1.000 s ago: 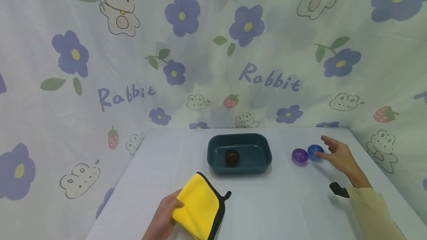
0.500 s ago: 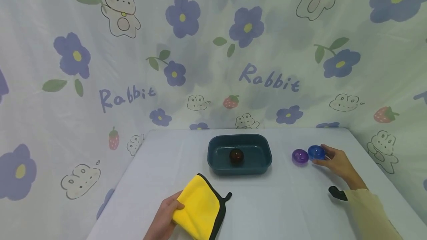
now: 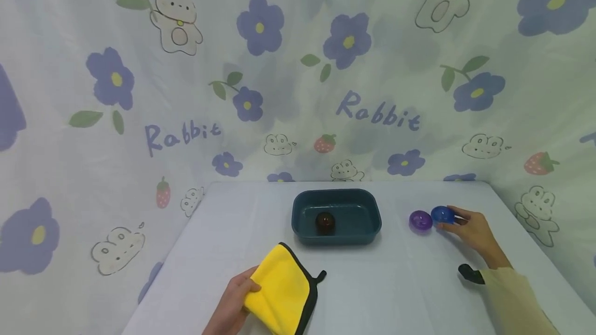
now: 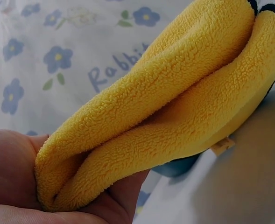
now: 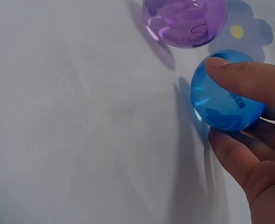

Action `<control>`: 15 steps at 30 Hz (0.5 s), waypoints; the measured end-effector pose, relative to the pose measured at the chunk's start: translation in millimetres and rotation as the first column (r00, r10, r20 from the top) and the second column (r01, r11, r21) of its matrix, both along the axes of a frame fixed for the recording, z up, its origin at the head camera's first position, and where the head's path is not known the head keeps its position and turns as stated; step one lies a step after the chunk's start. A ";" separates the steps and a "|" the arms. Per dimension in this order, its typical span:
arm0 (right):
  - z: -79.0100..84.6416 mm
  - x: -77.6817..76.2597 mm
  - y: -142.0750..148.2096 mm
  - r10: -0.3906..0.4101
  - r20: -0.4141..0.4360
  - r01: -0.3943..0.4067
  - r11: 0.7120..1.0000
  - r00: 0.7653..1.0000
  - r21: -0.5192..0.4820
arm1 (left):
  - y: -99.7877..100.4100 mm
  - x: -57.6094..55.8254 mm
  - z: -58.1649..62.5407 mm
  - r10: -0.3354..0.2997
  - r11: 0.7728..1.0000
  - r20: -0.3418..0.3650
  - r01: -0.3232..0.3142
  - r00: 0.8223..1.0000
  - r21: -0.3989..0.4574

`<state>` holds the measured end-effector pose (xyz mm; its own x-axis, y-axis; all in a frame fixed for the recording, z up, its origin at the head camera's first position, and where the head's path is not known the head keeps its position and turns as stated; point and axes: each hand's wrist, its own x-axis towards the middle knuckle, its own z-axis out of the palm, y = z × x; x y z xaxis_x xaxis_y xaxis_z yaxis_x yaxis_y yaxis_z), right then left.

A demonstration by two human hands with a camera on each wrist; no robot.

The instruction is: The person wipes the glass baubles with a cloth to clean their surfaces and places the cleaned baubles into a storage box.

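Note:
My left hand (image 3: 234, 293) grips one side of a folded yellow cloth (image 3: 280, 288) with black edging and a small black loop. In the left wrist view the fluffy cloth (image 4: 160, 107) is folded over, its end pinched between thumb and fingers. On the right of the table, my right hand (image 3: 472, 227) holds a clear blue ball (image 3: 442, 215), with thumb on one side and fingers on the other, as the right wrist view shows on the blue ball (image 5: 226, 100). A clear purple ball (image 3: 421, 221) sits just left of it on the table.
A dark teal rectangular tub (image 3: 298, 231) stands at the table's back middle, with a dark brown ball (image 3: 325, 223) inside. A black strap end (image 3: 471, 274) sticks out by the right sleeve. A patterned curtain (image 3: 298, 76) rises behind the white table (image 3: 372, 293).
My right hand has moved in, its fingers closing round the blue ball. The brown ball rolled right and then back left inside the tub. My left hand keeps its grip on the cloth.

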<state>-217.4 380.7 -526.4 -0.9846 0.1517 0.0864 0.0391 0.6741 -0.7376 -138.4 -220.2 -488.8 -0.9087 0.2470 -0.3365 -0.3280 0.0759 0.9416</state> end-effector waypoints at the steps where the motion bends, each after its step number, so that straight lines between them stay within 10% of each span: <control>1: -0.5 1.3 0.4 -0.002 0.004 0.002 1.000 1.000 -0.003 | 0.4 0.5 0.1 0.001 1.000 0.001 -0.001 1.000 0.000; 15: 24.8 12.7 -0.6 -0.017 0.030 0.020 0.996 0.999 -0.092 | 2.4 -2.8 17.8 -0.052 0.999 -0.081 0.053 0.995 0.013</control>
